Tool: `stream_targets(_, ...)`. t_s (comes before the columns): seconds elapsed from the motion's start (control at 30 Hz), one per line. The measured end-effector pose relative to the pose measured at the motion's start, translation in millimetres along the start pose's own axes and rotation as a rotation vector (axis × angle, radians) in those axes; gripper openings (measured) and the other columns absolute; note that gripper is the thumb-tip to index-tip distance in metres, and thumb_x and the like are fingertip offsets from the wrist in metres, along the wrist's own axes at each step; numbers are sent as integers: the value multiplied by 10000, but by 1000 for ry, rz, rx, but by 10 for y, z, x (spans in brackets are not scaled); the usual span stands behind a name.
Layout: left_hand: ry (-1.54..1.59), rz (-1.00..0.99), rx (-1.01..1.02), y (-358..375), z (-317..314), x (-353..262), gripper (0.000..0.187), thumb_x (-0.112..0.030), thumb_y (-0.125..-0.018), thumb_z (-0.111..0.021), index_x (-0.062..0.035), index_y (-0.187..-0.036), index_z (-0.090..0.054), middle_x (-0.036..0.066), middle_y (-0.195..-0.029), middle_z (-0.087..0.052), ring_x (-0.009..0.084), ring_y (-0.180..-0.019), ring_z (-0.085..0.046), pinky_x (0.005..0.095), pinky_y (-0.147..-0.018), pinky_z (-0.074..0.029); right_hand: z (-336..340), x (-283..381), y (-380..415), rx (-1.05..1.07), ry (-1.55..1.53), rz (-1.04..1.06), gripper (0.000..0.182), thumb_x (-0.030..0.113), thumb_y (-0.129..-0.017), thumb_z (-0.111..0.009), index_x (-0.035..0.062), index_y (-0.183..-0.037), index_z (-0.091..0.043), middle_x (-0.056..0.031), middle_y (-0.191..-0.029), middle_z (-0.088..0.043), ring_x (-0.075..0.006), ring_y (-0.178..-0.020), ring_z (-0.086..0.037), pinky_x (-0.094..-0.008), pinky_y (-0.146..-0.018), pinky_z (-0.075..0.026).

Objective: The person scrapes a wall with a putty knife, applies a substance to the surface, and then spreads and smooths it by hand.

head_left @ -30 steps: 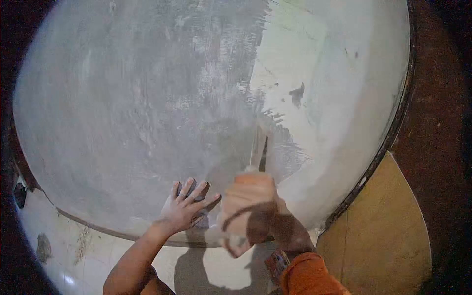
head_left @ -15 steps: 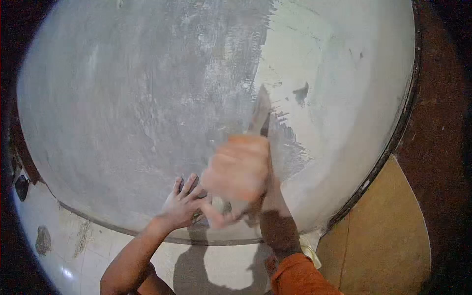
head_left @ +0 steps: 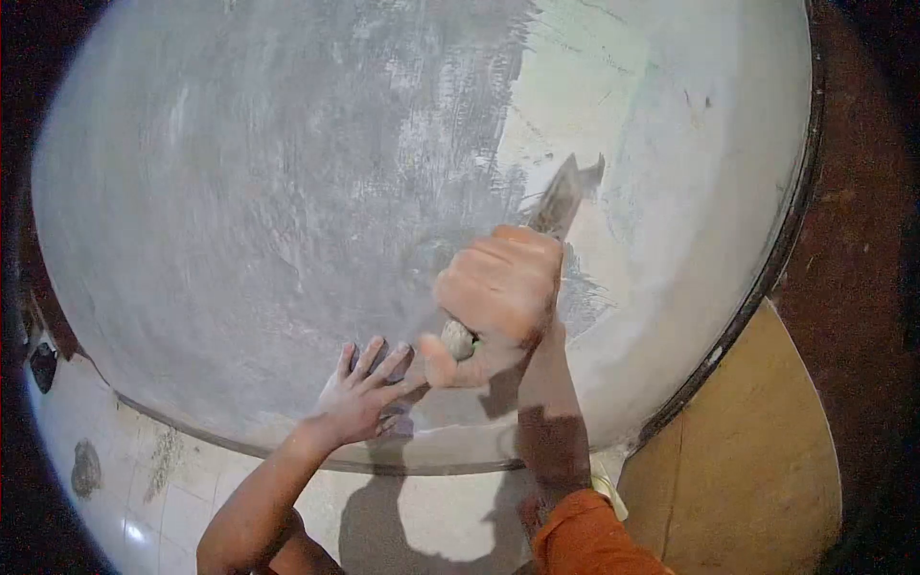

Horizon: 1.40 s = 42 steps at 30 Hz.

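My right hand (head_left: 498, 292) is wrapped round the handle of a knife-like scraper (head_left: 559, 203). Its blade points up and to the right, over the border between grey coating and a pale patch (head_left: 565, 105). The handle's rounded end shows below the fist. My left hand (head_left: 364, 398) lies with spread fingers on the near part of the large round grey surface (head_left: 240, 240), left of and below my right hand.
A dark rim (head_left: 685, 393) runs round the surface. Pale tiled floor (head_left: 192, 479) lies at the lower left, with a dark object (head_left: 43, 366) on it. A tan board (head_left: 747, 450) is at the lower right, beside reddish-brown floor (head_left: 862, 268).
My right hand has moved up and to the right with the scraper, whose blade now leans further right. My left hand has stayed in nearly the same place.
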<state>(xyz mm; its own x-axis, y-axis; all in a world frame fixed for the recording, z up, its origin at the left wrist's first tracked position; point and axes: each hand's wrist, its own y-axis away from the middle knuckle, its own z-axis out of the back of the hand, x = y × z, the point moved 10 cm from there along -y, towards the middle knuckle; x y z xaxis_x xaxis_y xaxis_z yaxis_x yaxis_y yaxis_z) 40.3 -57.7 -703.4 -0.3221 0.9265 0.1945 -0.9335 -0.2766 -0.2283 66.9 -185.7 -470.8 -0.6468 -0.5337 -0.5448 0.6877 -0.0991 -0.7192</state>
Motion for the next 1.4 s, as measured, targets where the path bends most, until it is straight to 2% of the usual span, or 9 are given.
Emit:
stream_targets(0.2, -112, -11, -17, -34, -191, 89, 778, -433, -820, -684, -300, -1496, -322, 113, -1598, -152, 440, -1459, -115, 686, -1114, -168, -51, 300, 77, 1, -96, -9, 292, 385, -560, -630, 139, -681, -528, -4, -594, -438, -208, -527, -528, -343, -438, -389)
stream_targets(0.37, 273, -55, -33, 0, -233, 147, 790, -479, -813, -648, -234, -1497, -337, 121, -1570, -203, 443, -1458, -108, 685, -1118, -148, -135, 217, 32, -3, -80, -30, 297, 389, -563, -632, 137, -679, -524, -4, -592, -437, -209, -526, -529, -344, -437, -389)
stream_targets(0.53, -153, -54, -138, -59, -327, 130, 807, -515, -807, -633, -168, -1484, -363, 132, -1558, -229, 439, -1465, -88, 676, -1125, -120, -150, 284, 62, -29, -93, -35, 289, 385, -568, -633, 137, -672, -526, -6, -590, -442, -211, -523, -529, -346, -437, -390)
stream_targets(0.63, -147, -30, 121, -53, -593, 178, 828, -540, -817, -600, -156, -1500, -330, 132, -1578, -205, 436, -1470, -70, 679, -1123, -108, -182, 251, 31, -21, -84, -36, 285, 383, -571, -634, 137, -668, -527, -7, -589, -444, -212, -522, -529, -347, -437, -390)
stream_targets(0.8, -52, -38, -106, -22, -126, 86, 809, -531, -823, -605, -162, -1495, -345, 136, -1578, -216, 433, -1467, -81, 676, -1121, -123, -169, 358, 100, -39, -95, -37, 278, 379, -576, -635, 138, -661, -528, -9, -587, -448, -214, -519, -528, -350, -437, -390)
stream_targets(0.93, -85, -34, 56, -27, -276, 87, 776, -502, -827, -649, -175, -1474, -373, 119, -1584, -198, 423, -1465, -98, 680, -1120, -132, -138, 191, 64, -34, -61, -47, 272, 376, -580, -636, 138, -656, -530, -11, -585, -452, -216, -517, -528, -352, -437, -390)
stream_targets(1.1, 21, -74, -118, 22, -28, 52, 638, -397, -806, -713, -228, -1371, -469, 107, -1600, -149, 418, -1461, -121, 680, -1115, -170, -63, 215, 140, -34, -58, -52, 266, 372, -585, -637, 138, -649, -531, -13, -583, -456, -218, -515, -527, -354, -437, -390)
stream_targets(1.2, -56, -19, 53, -31, -19, 23, 644, -398, -806, -717, -246, -1376, -461, 104, -1604, -138, 419, -1460, -125, 678, -1113, -177, -27, 143, 125, -30, -31, -58, 262, 370, -588, -638, 138, -645, -532, -14, -582, -459, -219, -513, -527, -356, -437, -390)
stream_targets(1.4, 14, -32, -10, -30, -25, 56, 688, -422, -803, -725, -333, -1413, -419, 94, -1620, -87, 419, -1471, -89, 682, -1124, -141, -27, 252, 168, -37, -60, -46, 255, 366, -594, -639, 138, -637, -534, -16, -580, -464, -221, -510, -527, -358, -437, -390)
